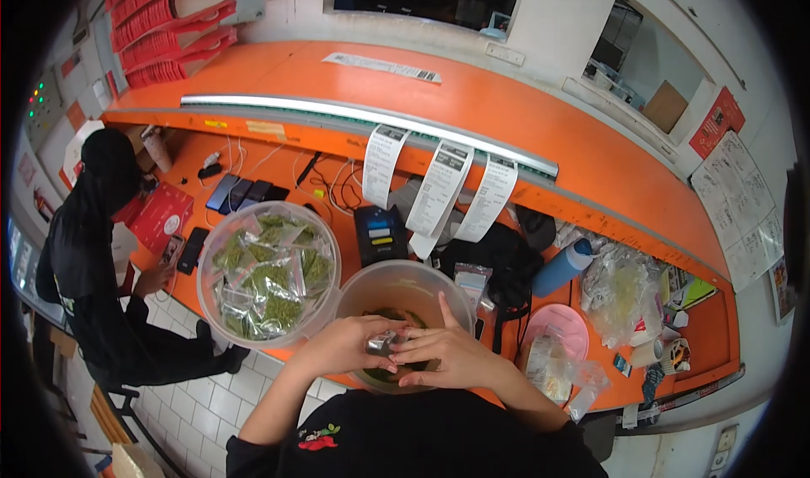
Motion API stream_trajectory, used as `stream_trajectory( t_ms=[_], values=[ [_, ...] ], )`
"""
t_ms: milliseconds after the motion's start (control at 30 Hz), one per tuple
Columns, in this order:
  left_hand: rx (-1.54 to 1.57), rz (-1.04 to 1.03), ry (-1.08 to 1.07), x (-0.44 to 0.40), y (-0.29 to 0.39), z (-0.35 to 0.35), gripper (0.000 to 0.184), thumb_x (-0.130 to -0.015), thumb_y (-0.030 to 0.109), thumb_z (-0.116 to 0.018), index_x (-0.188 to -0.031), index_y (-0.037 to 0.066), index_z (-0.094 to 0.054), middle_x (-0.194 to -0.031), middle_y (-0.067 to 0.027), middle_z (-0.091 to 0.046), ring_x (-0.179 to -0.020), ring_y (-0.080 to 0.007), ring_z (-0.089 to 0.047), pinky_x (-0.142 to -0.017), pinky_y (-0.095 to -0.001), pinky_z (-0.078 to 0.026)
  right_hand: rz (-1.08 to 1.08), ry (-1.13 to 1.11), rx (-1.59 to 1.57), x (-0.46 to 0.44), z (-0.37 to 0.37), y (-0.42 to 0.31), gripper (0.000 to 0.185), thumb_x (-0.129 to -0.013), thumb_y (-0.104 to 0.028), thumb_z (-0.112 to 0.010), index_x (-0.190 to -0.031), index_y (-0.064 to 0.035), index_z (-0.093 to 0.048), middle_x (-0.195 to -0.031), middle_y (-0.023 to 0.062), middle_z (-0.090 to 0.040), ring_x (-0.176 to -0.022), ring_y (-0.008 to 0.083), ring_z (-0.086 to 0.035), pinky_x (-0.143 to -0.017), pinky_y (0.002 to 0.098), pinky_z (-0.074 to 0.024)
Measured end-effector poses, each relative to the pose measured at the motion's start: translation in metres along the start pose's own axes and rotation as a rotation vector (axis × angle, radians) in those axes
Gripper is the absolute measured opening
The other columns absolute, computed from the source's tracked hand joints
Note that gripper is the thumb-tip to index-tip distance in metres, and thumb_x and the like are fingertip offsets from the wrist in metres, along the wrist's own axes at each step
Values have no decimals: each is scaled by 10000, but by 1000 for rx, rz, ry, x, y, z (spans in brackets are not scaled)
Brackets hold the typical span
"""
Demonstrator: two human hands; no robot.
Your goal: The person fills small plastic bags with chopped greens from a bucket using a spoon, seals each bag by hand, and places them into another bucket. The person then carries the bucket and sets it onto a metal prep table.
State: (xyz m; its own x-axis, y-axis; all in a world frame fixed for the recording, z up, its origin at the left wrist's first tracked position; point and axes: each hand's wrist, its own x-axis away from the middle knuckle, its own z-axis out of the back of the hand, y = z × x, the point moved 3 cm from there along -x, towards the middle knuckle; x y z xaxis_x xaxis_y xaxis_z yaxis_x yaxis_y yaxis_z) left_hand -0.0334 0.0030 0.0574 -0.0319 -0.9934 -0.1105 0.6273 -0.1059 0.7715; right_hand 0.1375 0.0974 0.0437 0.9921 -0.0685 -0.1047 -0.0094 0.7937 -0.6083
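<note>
Both my hands are over a translucent plastic tub with some green and brown contents low inside. A small, shiny clear plastic bag is between my fingers. My left hand is closed on its left side, fingers curled round it. My right hand reaches in from the other side, fingertips pinching at the bag, one finger pointing up and away. What the bag holds is too small to tell. To the left stands a larger translucent tub full of clear bags of chopped green leaves.
A person in black sits at the left with a phone. Receipts hang from the orange shelf. Behind the tubs is a black device. At the right are a blue bottle, a pink plate and plastic bags.
</note>
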Motion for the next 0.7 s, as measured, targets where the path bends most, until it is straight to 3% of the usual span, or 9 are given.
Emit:
stream_trajectory(
  t_ms=[133, 167, 233, 300, 333, 400, 467, 567, 700],
  values=[
    [156, 103, -157, 4, -22, -7, 448, -725, 265, -815, -1089, 49, -671, -926, -100, -702, -879, -251, -674, -790, -330, -512, 66, 105, -118, -10, 8, -11, 342, -848, -348, -711, -1126, -150, -704, -1023, 46, -715, -1071, 186, -649, -1147, 631, -59],
    [316, 156, -77, 9, -25, -5, 405, -725, 205, -819, -1062, 36, -673, -899, -75, -696, -855, -197, -665, -770, -310, -510, 98, 177, -184, -12, 10, -8, 317, -832, -224, -733, -1136, -144, -693, -1004, 50, -715, -1023, 195, -663, -1147, 583, -197],
    [580, 257, 82, 26, -39, -6, 362, -715, 79, -818, -1037, 20, -662, -881, -34, -675, -841, -109, -634, -744, -274, -506, 97, 380, -210, -16, 17, 0, 227, -886, -154, -657, -1098, -81, -694, -1032, 64, -716, -979, 232, -677, -1102, 474, -342],
    [821, 311, 225, 45, -50, -8, 410, -690, -23, -806, -1060, 15, -631, -916, -20, -651, -856, -75, -606, -737, -245, -503, -330, 439, -411, -36, 21, 14, 215, -898, -194, -632, -1018, -32, -708, -885, 101, -722, -819, 221, -698, -803, 333, -523],
    [952, 319, 293, 54, -52, -7, 453, -676, -58, -800, -1082, 16, -612, -942, -21, -644, -859, -74, -601, -735, -233, -501, -389, 355, -210, -47, 17, 34, 218, -887, -203, -635, -972, -15, -706, -797, 106, -709, -738, 223, -690, -680, 323, -521],
    [957, 358, 311, 74, -63, -10, 511, -659, -85, -793, -1114, 9, -580, -978, -24, -635, -852, -74, -592, -732, -206, -492, -508, 53, 103, -65, -11, 77, 217, -872, -233, -633, -888, -31, -711, -768, 131, -693, -730, 284, -674, -660, 383, -513],
    [1101, 113, 511, 83, -68, -12, 555, -631, -83, -809, -1129, -13, -574, -979, -32, -644, -770, -60, -587, -691, -187, -475, -584, -226, 197, -78, -47, 106, 206, -832, -210, -689, -890, -14, -709, -826, 170, -690, -817, 333, -673, -719, 419, -520],
    [971, 180, 597, 99, -71, -9, 615, -588, -52, -848, -1147, -34, -593, -1005, -64, -664, -653, -55, -570, -635, -191, -467, -608, -551, 374, -94, -101, 138, 313, -808, -198, -740, -1001, 37, -668, -1017, 219, -671, -936, 373, -651, -804, 432, -531],
    [920, 194, 688, 114, -71, -3, 606, -581, -27, -866, -1132, -39, -614, -1005, -82, -669, -642, -65, -585, -604, -191, -468, -701, -681, 219, -89, -162, 159, 343, -821, -179, -717, -1014, 90, -626, -1098, 260, -631, -982, 389, -637, -864, 456, -519]
  ],
)
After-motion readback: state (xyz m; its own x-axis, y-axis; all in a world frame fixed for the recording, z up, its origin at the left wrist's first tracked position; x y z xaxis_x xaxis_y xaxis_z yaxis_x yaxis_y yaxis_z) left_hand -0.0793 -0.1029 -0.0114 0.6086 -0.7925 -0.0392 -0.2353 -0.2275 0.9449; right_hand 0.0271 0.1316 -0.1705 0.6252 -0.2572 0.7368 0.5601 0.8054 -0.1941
